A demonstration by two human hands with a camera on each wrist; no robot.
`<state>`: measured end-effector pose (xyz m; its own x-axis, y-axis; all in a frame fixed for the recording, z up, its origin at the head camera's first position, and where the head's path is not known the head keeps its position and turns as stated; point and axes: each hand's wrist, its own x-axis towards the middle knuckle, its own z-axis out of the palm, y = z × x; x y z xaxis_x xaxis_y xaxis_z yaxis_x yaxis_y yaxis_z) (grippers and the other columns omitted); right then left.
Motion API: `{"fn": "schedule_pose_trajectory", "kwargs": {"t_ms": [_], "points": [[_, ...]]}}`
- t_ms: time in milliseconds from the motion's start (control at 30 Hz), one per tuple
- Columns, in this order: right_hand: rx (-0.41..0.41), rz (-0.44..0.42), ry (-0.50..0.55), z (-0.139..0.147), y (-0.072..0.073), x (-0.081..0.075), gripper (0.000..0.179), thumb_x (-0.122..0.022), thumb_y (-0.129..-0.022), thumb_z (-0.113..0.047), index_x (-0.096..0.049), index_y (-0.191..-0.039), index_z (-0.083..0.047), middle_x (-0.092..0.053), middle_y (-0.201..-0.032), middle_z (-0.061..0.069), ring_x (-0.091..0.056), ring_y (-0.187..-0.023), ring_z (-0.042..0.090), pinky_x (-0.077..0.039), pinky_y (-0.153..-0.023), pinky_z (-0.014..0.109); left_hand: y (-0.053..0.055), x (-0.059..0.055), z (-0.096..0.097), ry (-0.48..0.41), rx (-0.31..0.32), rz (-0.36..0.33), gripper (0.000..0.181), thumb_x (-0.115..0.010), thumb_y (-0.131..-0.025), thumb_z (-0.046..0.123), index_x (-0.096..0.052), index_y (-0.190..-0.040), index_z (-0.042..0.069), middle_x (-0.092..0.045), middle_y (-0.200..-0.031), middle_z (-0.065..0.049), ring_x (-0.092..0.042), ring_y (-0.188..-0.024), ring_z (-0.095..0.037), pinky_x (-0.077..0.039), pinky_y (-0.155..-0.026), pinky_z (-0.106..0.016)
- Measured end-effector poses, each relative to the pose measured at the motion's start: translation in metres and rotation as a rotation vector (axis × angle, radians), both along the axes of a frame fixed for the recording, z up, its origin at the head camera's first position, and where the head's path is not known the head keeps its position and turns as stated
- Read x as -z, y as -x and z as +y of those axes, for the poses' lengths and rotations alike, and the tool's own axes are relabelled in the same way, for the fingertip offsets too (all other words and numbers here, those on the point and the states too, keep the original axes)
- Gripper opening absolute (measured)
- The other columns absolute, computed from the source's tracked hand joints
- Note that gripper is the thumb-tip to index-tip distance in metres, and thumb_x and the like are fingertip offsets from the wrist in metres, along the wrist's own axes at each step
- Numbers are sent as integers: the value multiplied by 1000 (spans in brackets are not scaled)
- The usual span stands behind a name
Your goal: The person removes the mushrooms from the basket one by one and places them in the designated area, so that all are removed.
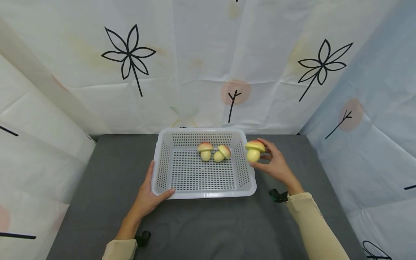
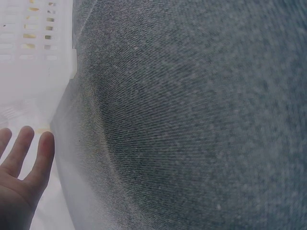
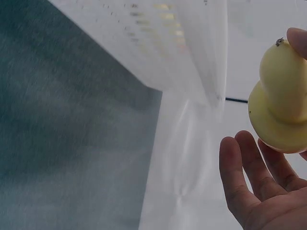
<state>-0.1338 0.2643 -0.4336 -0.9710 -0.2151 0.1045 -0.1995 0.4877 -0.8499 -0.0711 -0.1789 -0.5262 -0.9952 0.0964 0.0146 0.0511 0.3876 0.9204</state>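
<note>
A white perforated plastic basket (image 1: 204, 194) rests on the dark tabletop. Inside it are two toy mushrooms with yellow stems and reddish caps: one upright mushroom (image 1: 205, 151) and one tilted mushroom (image 1: 222, 154). My left hand (image 1: 147, 196) is at the basket's front left corner, thumb on the front rim and straight, spread fingers along the left side. Beside the right rim, my right hand (image 1: 274, 163) pinches a third toy mushroom (image 1: 253, 151) between thumb and fingers. In the right wrist view, that mushroom (image 3: 283, 86) has its stem by the thumb, while other fingers extend away from it.
Dark grey cloth (image 1: 208, 227) covers the table. White curtains (image 1: 195, 65) with leaf and tree drawings hang behind it and at both sides. Black wrist straps (image 1: 277, 195) show near both sleeves.
</note>
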Motion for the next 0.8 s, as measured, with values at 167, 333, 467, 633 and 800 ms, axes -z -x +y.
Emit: {"fn": "schedule_pose_trajectory", "kwargs": {"t_ms": [167,333,467,633,800], "points": [[21,-12,-18,11,-4,-5,89,-83,-84,-3,-32,-156,-1,-41,-147,23,-51,-124,39,-49,-96,33,-1,0,1,-19,-2,2,127,-90,-78,18,4,-164,28,-28,-163,-16,-54,-128,-40,-44,-98,-57],[38,-33,-38,26,-4,4,89,-83,-86,-9,-31,-158,-6,-41,-148,21,-51,-124,39,-47,-97,48,-1,0,1,-14,-5,5,128,-90,-78,19,4,-164,30,-27,-164,-16,-53,-128,-41,-44,-99,-58],[40,-48,-43,33,-4,8,89,-82,-87,-11,-29,-159,-6,-39,-149,23,-51,-123,42,-46,-96,56,-1,-1,1,-25,-3,8,127,-90,-78,21,3,-163,34,-27,-164,-14,-52,-129,-40,-43,-100,-59],[46,-58,-67,39,-2,13,90,-81,-88,-10,-27,-159,-4,-38,-149,25,-53,-121,46,-48,-94,57,-2,-2,1,-29,-1,9,126,-90,-78,24,2,-163,36,-28,-164,-13,-53,-129,-39,-43,-100,-59],[44,-82,-89,43,0,18,90,-81,-88,-9,-26,-159,-1,-38,-148,28,-54,-119,51,-50,-91,59,-2,-2,1,-30,-2,3,125,-90,-79,24,2,-163,37,-28,-164,-13,-53,-128,-39,-42,-101,-59]]}}
